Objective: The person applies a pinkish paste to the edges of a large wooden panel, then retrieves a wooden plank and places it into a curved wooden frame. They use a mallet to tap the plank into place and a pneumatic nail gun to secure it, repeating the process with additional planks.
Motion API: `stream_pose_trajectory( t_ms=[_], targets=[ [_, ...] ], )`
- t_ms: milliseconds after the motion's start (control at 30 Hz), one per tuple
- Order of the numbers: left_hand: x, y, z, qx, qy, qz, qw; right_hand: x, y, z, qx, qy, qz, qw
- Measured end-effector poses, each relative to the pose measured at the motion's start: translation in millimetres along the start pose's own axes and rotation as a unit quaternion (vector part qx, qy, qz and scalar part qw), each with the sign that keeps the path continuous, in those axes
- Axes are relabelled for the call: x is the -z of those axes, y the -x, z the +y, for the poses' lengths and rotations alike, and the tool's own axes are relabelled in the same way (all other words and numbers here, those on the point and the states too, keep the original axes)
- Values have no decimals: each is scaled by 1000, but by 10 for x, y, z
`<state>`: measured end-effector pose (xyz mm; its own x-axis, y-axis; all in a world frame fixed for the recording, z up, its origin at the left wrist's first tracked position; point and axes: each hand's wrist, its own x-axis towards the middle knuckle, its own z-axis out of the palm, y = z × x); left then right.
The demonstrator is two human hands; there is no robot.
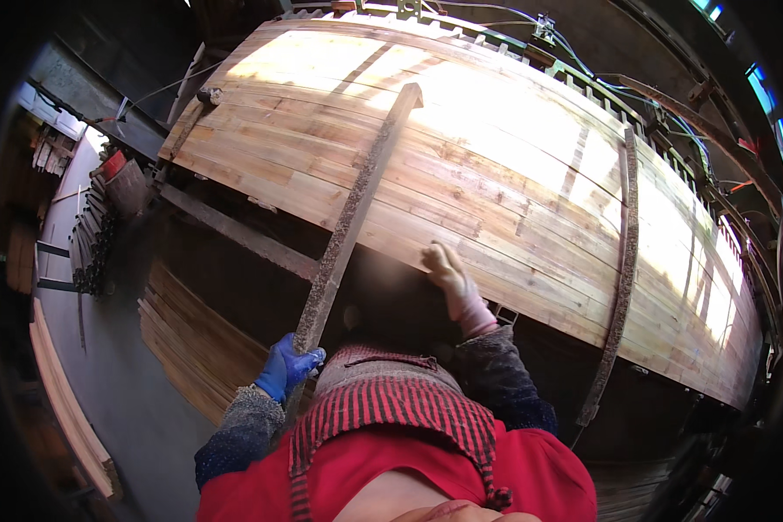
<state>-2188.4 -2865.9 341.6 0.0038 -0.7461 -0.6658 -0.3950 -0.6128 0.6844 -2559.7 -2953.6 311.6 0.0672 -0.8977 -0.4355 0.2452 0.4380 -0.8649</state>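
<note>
My left hand (290, 367), in a blue glove, grips the near end of a long, rough, speckled bar (359, 196). The bar slants away over a broad panel of joined wood strips (444, 189), and its far end is bent or hooked. My right hand (447, 271), in a pale glove, is raised near the panel's front edge with nothing in it; whether it touches the panel I cannot tell. Further right, a second speckled bar (626, 241) lies across the panel. A hammer-like tool (199, 114) rests at the panel's left end.
Long wood boards (196, 339) lie stacked low at the left, with more strips (68, 404) beyond on the floor. Several metal rods (90, 241) stand by a bucket-like container (125, 183). A toothed metal frame with cables (581, 78) runs along the panel's far edge.
</note>
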Motion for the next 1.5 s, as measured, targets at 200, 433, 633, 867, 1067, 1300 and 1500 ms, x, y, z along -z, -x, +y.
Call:
stream_pose_trajectory(
  t_ms=[200,433,633,867,1067,1300,1500],
  targets=[
    [893,-749,539,-195,-92,-59,975,-2580,-1142,-18,-145,-268,67,950],
    [1820,-466,-525,116,255,-183,942,-2343,-2296,-647,-104,-295,108,944],
    [1343,-1056,144,-35,163,-91,982,-1911,-3381,-830,-108,-322,112,934],
    [821,-2330,1226,11,188,-122,974,-1365,-4339,-1389,-113,-249,144,951],
    [919,-2708,908,-11,174,-137,975,-863,-2709,-575,72,6,124,990],
    [1113,-2697,594,-122,112,-70,984,-37,-268,689,-16,-17,430,903],
    [1499,-2302,-193,34,90,-95,991,-706,399,1396,-36,-83,532,842]
  ],
)
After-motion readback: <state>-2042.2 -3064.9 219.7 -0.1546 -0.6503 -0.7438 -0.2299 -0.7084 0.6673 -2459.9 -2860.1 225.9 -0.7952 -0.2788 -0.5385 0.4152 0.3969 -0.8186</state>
